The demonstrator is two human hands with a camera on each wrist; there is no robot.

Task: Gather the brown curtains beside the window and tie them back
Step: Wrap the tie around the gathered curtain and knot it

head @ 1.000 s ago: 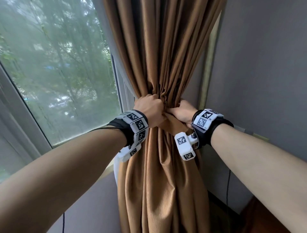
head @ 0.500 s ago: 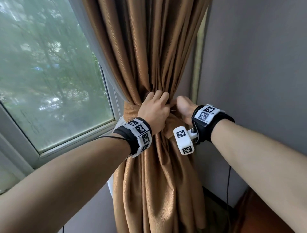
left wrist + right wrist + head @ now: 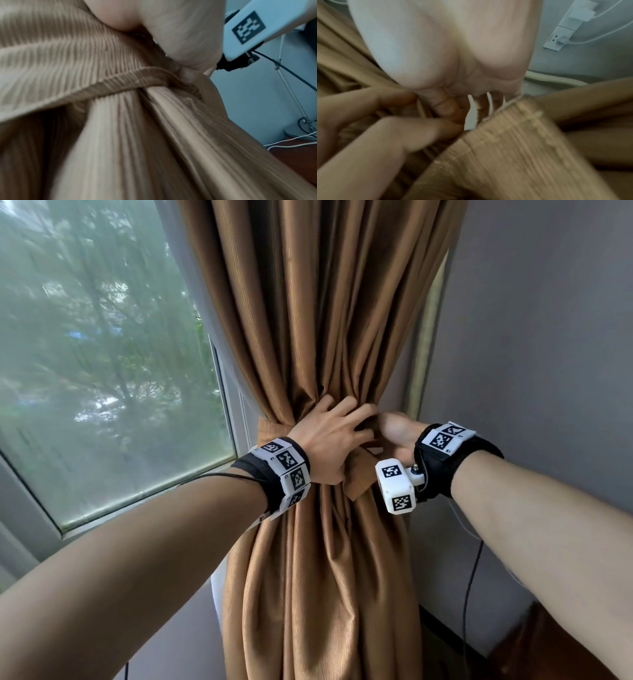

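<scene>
The brown curtain hangs gathered into one bundle beside the window. A matching brown tie-back circles it at waist height, and its loose end hangs between my wrists. My left hand lies on the front of the bundle, fingers straight and spread, pressing the band. In the left wrist view the tie-back crosses the curtain folds. My right hand is at the bundle's right side, fingers hooked behind the stitched band. The right fingertips are hidden in the head view.
The window fills the left, its sill just left of the bundle. A grey wall stands close on the right, with a black cable down it and dark wood below. A wall socket with white chargers sits behind my right hand.
My left hand has uncurled from a fist on the bundle to spread fingers laid across the band. The tie-back now shows round the bundle's left side. The right hand stayed at the right.
</scene>
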